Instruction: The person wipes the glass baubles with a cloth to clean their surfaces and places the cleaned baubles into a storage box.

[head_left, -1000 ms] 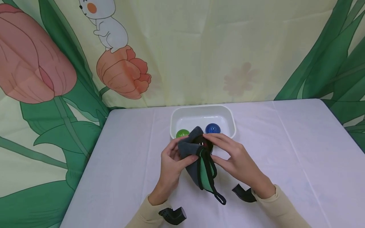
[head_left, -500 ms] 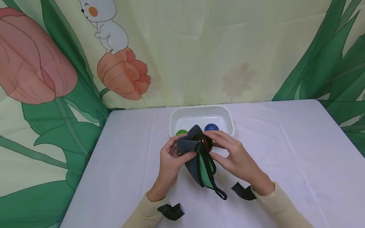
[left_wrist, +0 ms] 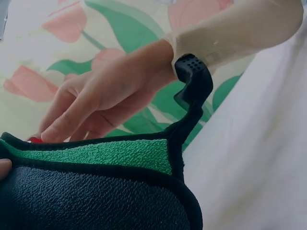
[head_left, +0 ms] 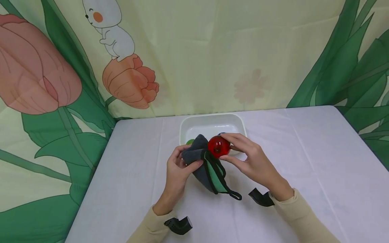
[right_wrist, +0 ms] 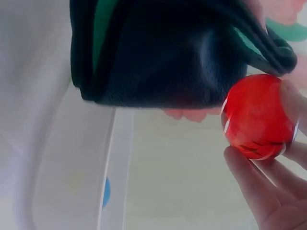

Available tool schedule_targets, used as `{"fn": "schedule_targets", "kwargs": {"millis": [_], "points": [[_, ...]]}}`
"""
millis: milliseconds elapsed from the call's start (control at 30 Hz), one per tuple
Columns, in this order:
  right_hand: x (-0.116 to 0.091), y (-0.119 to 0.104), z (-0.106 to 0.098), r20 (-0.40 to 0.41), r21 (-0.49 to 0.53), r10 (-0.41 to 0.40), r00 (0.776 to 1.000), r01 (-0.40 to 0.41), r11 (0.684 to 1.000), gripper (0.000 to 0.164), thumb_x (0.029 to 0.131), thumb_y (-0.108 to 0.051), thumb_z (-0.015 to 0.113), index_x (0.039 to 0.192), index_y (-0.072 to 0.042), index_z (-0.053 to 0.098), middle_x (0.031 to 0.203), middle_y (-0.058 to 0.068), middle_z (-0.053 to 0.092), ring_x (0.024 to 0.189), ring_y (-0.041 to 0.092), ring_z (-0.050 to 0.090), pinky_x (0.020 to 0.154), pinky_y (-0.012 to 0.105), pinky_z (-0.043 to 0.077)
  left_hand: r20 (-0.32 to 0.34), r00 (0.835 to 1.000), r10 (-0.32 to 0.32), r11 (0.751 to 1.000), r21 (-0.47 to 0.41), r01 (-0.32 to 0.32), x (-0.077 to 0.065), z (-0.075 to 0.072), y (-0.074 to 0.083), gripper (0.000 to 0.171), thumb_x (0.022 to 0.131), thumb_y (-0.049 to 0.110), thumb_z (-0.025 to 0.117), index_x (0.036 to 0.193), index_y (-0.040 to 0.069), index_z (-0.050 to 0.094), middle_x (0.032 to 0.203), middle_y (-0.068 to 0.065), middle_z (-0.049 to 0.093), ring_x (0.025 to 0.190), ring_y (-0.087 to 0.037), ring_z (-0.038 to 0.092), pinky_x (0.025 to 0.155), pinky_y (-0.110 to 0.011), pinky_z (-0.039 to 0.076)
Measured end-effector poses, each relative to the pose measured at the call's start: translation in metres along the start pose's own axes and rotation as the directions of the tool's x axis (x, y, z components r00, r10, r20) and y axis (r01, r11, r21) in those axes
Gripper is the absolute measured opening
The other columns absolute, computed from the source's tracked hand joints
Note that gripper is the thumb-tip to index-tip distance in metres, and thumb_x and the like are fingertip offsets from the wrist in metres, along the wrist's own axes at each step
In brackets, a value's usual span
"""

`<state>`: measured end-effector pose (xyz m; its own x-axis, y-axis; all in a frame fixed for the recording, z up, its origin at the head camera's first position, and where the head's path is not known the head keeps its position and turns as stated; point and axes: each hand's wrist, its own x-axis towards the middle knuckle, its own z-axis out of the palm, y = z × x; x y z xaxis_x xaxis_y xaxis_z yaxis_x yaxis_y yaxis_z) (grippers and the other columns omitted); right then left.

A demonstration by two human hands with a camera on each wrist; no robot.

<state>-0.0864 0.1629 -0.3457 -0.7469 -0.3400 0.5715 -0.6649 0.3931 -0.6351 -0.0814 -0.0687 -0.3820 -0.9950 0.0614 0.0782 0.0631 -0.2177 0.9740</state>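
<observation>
My left hand point(head_left: 179, 170) grips a folded cleaning cloth point(head_left: 199, 170), dark blue-grey outside and green inside, with black edging and a hanging loop at its lower end. In my right hand point(head_left: 255, 162) a glossy red ball point(head_left: 218, 147) is pinched between thumb and fingers, right at the cloth's upper opening. The right wrist view shows that ball point(right_wrist: 259, 117) outside the cloth point(right_wrist: 168, 62), fingertips point(right_wrist: 235, 155) against its side. Green lining point(left_wrist: 105, 155) fills the gap between the folds in the left wrist view, where just a sliver of red ball point(left_wrist: 34, 140) appears.
Behind the hands, a white tray point(head_left: 212, 116) stands on the white-covered table point(head_left: 304, 152). A green ball point(head_left: 190, 141) and a blue ball point(head_left: 223, 133) are in it, both mostly hidden. A flower-printed curtain point(head_left: 194, 60) hangs behind the table. Both wrists carry black camera mounts point(head_left: 179, 225).
The red ball, earlier dark and mostly inside the cloth, has come out at the opening in the right hand. Cloth and left hand have shifted slightly left.
</observation>
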Motion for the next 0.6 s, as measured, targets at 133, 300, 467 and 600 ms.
{"fn": "schedule_targets", "kwargs": {"millis": [133, 300, 467, 600], "points": [[0.004, 0.005, -0.001, 0.010, -0.024, 0.003, 1.000, -0.003, 1.000, 0.067, 0.073, 0.001, 0.085, 0.134, -0.005, 0.060, 0.126, 0.007, 0.064, 0.107, 0.019, 0.068, 0.085, 0.031, 0.057, 0.006, 1.000, -0.008, 1.000, -0.006, 0.008, 0.000, -0.003, -0.001, 0.056, 0.077, -0.011, 0.074, 0.127, -0.002, 0.052, 0.128, -0.014, 0.057, 0.113, -0.023, 0.061, 0.094, -0.028, 0.054], [0.009, 0.014, 0.001, 0.026, -0.051, 0.039, 0.999, -0.038, 0.998, 0.064, 0.075, -0.004, 0.084, 0.135, -0.005, 0.060, 0.127, 0.006, 0.064, 0.107, 0.018, 0.067, 0.086, 0.032, 0.058, -0.002, 1.000, -0.016, 1.000, -0.002, 0.016, -0.002, -0.007, -0.005, 0.055, 0.077, -0.010, 0.074, 0.126, -0.002, 0.051, 0.127, -0.014, 0.056, 0.114, -0.023, 0.060, 0.095, -0.027, 0.054], [0.014, 0.024, 0.006, 0.060, -0.069, 0.085, 0.995, -0.081, 0.994, 0.063, 0.078, -0.011, 0.084, 0.135, -0.005, 0.059, 0.127, 0.007, 0.063, 0.105, 0.019, 0.067, 0.086, 0.036, 0.058, -0.025, 0.999, -0.030, 0.999, -0.028, 0.029, -0.003, -0.010, -0.011, 0.055, 0.076, -0.010, 0.075, 0.125, -0.002, 0.051, 0.126, -0.010, 0.056, 0.118, -0.022, 0.058, 0.095, -0.027, 0.054], [0.019, 0.032, 0.011, 0.095, -0.083, 0.130, 0.987, -0.122, 0.989, 0.063, 0.080, -0.014, 0.083, 0.137, -0.005, 0.058, 0.125, 0.008, 0.063, 0.102, 0.019, 0.067, 0.085, 0.037, 0.059, -0.033, 0.999, -0.023, 0.998, -0.053, 0.022, -0.004, -0.011, -0.015, 0.056, 0.075, -0.012, 0.074, 0.124, -0.001, 0.049, 0.127, -0.009, 0.054, 0.121, -0.023, 0.055, 0.096, -0.026, 0.053]]}}
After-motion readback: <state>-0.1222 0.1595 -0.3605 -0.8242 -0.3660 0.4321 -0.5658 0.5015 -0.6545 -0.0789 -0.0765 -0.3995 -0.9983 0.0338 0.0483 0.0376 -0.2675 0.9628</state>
